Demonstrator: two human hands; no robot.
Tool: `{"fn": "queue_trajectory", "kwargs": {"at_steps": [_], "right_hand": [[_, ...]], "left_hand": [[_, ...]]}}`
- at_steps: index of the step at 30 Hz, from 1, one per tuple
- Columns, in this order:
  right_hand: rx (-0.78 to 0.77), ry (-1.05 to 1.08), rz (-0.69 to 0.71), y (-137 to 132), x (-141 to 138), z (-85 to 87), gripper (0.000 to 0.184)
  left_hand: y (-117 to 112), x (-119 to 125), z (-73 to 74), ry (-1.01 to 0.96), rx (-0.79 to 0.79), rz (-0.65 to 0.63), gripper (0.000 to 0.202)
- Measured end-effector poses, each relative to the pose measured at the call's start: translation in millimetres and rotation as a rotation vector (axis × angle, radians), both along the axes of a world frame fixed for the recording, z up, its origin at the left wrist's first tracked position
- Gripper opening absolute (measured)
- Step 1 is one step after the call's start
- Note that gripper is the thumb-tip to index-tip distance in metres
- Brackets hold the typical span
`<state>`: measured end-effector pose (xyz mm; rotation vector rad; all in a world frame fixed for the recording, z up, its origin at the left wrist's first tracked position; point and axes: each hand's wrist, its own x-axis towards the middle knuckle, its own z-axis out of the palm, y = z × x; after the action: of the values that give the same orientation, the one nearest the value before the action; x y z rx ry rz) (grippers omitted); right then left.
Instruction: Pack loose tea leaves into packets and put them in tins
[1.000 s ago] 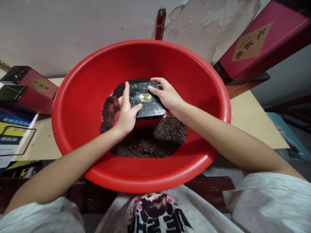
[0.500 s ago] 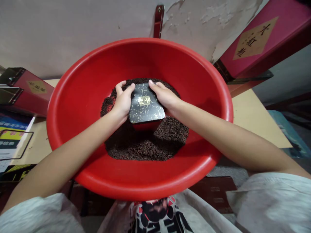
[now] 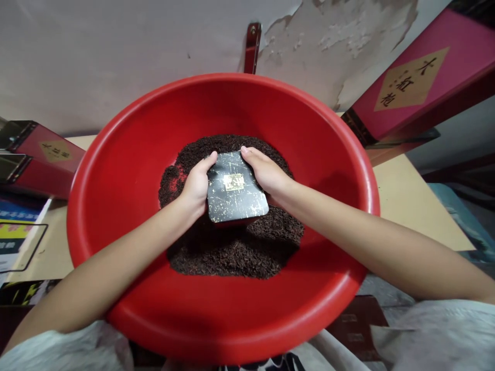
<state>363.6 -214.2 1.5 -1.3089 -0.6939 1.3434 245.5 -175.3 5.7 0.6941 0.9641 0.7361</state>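
Between my two hands is a tea tin (image 3: 235, 198) with a black, gold-flecked lid, a gold label and red sides. My left hand (image 3: 198, 181) grips its left side, thumb on the lid's far corner. On the right side, my right hand (image 3: 266, 169) holds it the same way; most fingers of both hands are hidden below. The tin is over a heap of dark, loose tea leaves (image 3: 235, 260) in a wide red basin (image 3: 127, 175). Whether its underside touches the leaves I cannot tell.
Tall pink-red boxes with tan labels stand at the right (image 3: 413, 82) and at the left (image 3: 58, 149). The basin rests on a pale tabletop (image 3: 421, 201). Behind it rises a wall (image 3: 154, 46) with peeling paint. Printed sheets (image 3: 17, 232) lie at the left.
The view has tilted, so the basin and hands sit lower in the picture. My left fingers, partly raised before, have closed round the tin's side. The lid faces me more.
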Motion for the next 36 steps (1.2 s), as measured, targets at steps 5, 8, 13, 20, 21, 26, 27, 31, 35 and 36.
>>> {"fn": "queue_trajectory", "kwargs": {"at_steps": [5, 8, 13, 20, 21, 26, 27, 31, 35, 36], "right_hand": [[0.0, -0.014, -0.016, -0.2, 0.9, 0.7, 0.022], [0.029, -0.047, -0.005, 0.1, 1.8, -2.0, 0.022], [0.059, -0.127, 0.008, 1.5, 5.9, -4.4, 0.031], [-0.054, 0.085, 0.205, 3.6, 13.1, -8.4, 0.054], [-0.052, 0.081, 0.196, 3.8, 12.7, -9.2, 0.055], [0.003, -0.13, 0.08, 6.1, 10.3, -8.4, 0.053], [0.008, -0.166, 0.069, 6.7, 10.3, -7.6, 0.053], [0.009, -0.217, 0.068, 9.1, 11.7, -5.9, 0.053], [0.013, -0.21, 0.065, 11.4, 12.0, -6.5, 0.05], [0.016, -0.215, 0.061, 12.0, 11.4, -6.5, 0.049]], "left_hand": [[2.3, -1.9, -4.8, 0.006, 0.072, 0.031, 0.018], [3.9, -4.3, -9.3, 0.038, 0.129, 0.016, 0.019], [10.5, -5.9, -14.2, 0.085, 0.248, -0.054, 0.02], [28.0, -9.0, -6.6, 0.264, 0.461, -0.209, 0.023], [29.0, -8.9, -5.4, 0.255, 0.413, -0.236, 0.026], [28.0, -3.0, -3.7, 0.174, 0.223, -0.262, 0.029], [27.5, -1.7, -3.8, 0.17, 0.202, -0.251, 0.029], [26.8, 0.9, -4.5, 0.163, 0.165, -0.222, 0.029], [27.7, 0.9, -5.4, 0.178, 0.178, -0.205, 0.029], [28.2, 0.9, -5.7, 0.183, 0.182, -0.205, 0.029]]}}
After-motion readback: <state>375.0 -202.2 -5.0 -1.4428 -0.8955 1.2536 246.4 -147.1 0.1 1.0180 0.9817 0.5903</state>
